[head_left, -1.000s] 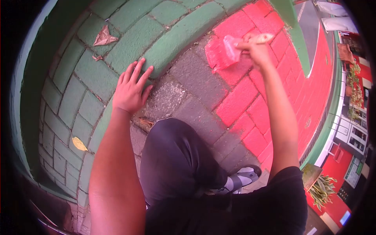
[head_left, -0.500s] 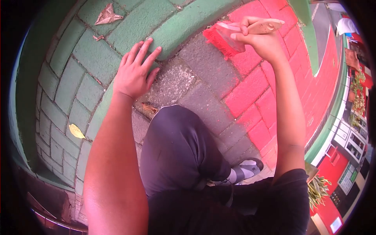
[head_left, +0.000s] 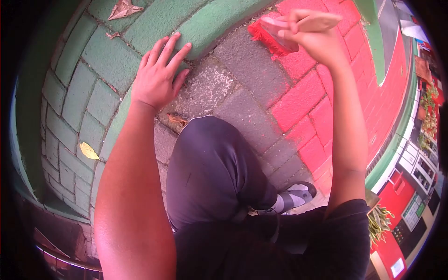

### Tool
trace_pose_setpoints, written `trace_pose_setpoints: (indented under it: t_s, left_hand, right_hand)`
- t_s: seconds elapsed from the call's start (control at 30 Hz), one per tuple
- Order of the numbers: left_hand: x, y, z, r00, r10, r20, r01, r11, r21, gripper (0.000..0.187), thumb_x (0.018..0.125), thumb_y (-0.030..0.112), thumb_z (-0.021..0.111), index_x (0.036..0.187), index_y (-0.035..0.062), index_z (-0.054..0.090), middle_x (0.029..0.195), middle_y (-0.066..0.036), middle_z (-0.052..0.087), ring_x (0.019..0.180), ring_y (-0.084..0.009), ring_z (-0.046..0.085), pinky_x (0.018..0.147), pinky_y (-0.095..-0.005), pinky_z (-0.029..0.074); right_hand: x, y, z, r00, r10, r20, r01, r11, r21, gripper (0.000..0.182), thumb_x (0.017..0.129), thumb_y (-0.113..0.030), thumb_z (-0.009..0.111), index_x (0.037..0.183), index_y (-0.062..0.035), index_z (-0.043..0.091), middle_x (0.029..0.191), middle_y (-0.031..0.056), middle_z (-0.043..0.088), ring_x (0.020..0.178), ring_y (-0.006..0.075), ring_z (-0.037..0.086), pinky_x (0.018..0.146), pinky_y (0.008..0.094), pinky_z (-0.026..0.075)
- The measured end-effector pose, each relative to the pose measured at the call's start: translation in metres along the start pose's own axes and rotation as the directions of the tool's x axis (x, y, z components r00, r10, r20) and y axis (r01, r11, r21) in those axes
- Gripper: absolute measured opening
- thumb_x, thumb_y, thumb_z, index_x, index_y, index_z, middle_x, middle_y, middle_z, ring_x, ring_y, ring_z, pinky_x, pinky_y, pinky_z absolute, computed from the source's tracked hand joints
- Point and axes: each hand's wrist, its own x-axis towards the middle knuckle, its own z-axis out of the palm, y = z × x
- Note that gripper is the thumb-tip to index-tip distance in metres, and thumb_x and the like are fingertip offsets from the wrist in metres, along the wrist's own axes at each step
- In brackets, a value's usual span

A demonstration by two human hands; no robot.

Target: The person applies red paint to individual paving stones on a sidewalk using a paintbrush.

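My right hand point(head_left: 317, 42) is closed around the handle of a wide paintbrush point(head_left: 279, 38) at the upper right. Red paint covers its bristles, which are at the border between grey paving bricks point(head_left: 252, 65) and red-painted bricks point(head_left: 298, 100). Flat on the green-painted bricks point(head_left: 109, 56), beside the raised green curb point(head_left: 224, 25), lies my left hand point(head_left: 156, 77) with its fingers spread and nothing held.
My bent knee point(head_left: 210, 154) is in the lower middle, with my sandalled foot point(head_left: 298, 196) to its right. Dry leaves point(head_left: 123, 9) and a yellow leaf point(head_left: 88, 150) lie on the green bricks. Potted plants point(head_left: 380, 224) stand at the far right.
The brush and my right hand have shifted slightly up and to the right, and the handle is blurred. My left hand stays on the green bricks. The view has shifted slightly.
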Motion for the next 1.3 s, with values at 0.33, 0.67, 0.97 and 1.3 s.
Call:
trace_pose_setpoints:
  t_s: [0.33, 0.67, 0.97, 1.3]
  left_hand:
    - [0.001, 0.003, -0.002, 1.0, 0.013, -0.026, -0.012, 0.999, 0.031, 0.06, 0.093, 0.029, 0.066, 0.149, 0.022, 0.049, 0.159, -0.009, 0.04, 0.142, -0.0325, 0.041, 0.114, -0.0457, 0.037]
    - [0.001, 0.003, -0.002, 1.0, 0.011, -0.02, -0.01, 1.0, 0.029, 0.06, 0.092, 0.028, 0.066, 0.149, 0.0214, 0.049, 0.159, -0.009, 0.04, 0.142, -0.0327, 0.041, 0.114, -0.0461, 0.037]
    - [0.002, 0.002, -0.005, 0.999, -0.002, 0.032, 0.002, 1.0, -0.008, 0.064, 0.09, 0.024, 0.067, 0.15, 0.0178, 0.047, 0.161, -0.011, 0.037, 0.147, -0.0332, 0.036, 0.118, -0.0469, 0.034]
    - [0.001, 0.003, -0.008, 1.0, -0.003, 0.025, 0.004, 0.999, -0.033, 0.064, 0.09, 0.024, 0.068, 0.15, 0.0177, 0.047, 0.161, -0.012, 0.037, 0.147, -0.0348, 0.036, 0.116, -0.0477, 0.035]
  right_hand:
    - [0.008, 0.037, 0.002, 0.96, -0.079, -0.268, 0.154, 0.949, 0.275, 0.025, 0.082, -0.01, 0.078, 0.073, -0.006, 0.055, 0.091, -0.0003, 0.072, 0.095, 0.0123, 0.069, 0.077, 0.0279, 0.052]
    - [0.016, 0.038, -0.012, 0.943, 0.259, -0.211, -0.211, 0.951, 0.227, 0.031, 0.076, 0.003, 0.077, 0.076, -0.0087, 0.048, 0.075, 0.0, 0.056, 0.072, 0.0117, 0.057, 0.062, 0.0301, 0.048]
    - [0.002, -0.003, 0.024, 0.944, -0.304, -0.131, 0.289, 0.95, -0.119, 0.022, 0.082, -0.002, 0.073, 0.071, -0.0052, 0.054, 0.07, -0.0015, 0.062, 0.07, 0.0088, 0.06, 0.062, 0.0299, 0.048]
    - [0.01, 0.037, -0.019, 0.931, 0.144, -0.336, -0.094, 0.982, 0.161, 0.015, 0.078, 0.003, 0.07, 0.07, -0.0038, 0.059, 0.073, 0.0013, 0.067, 0.086, 0.0127, 0.072, 0.064, 0.0278, 0.052]
